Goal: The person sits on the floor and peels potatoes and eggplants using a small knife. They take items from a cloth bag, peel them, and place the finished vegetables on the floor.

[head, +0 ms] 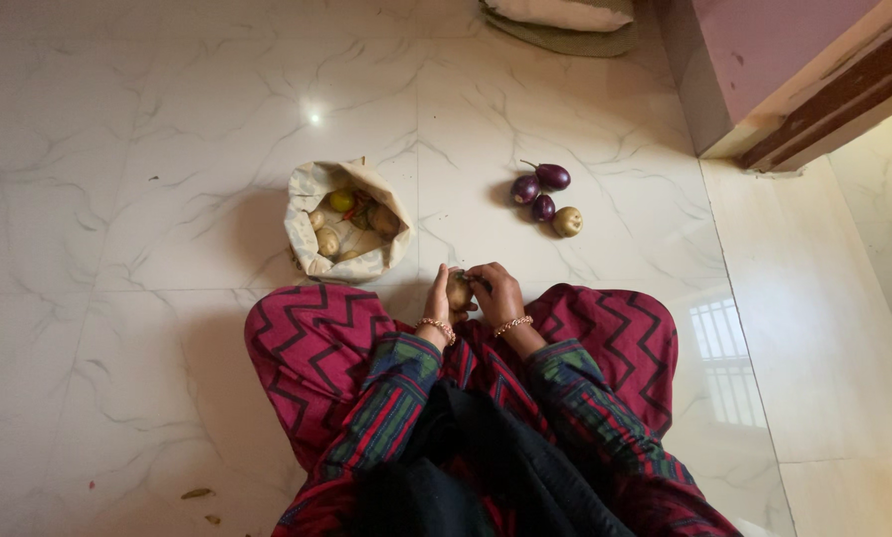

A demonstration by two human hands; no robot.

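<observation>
Far left, bare marble floor (117, 199) runs wide and open to the frame edge, with a few small scraps near the bottom. Next comes a pale bag (311, 224), its mouth rolled open, slumped on the floor just ahead of the left knee; inside lie several potatoes, a yellow-green round fruit and something red, hard to make out. At centre, between the knees, the left hand (438, 303) and right hand (495, 293) close together around one potato (459, 290), fingers curled on it from both sides; the hands cover most of it, and whether the right hand also holds a tool cannot be told. Both wrists wear bead bangles. Right of the hands, well apart from the bag, three purple brinjals (540, 189) and a lone potato (566, 221) lie touching in a cluster, with open floor around them. Further right, a dark wooden frame (814, 109) bounds the floor. At the top edge a cloth bundle (565, 20) is cut off.
</observation>
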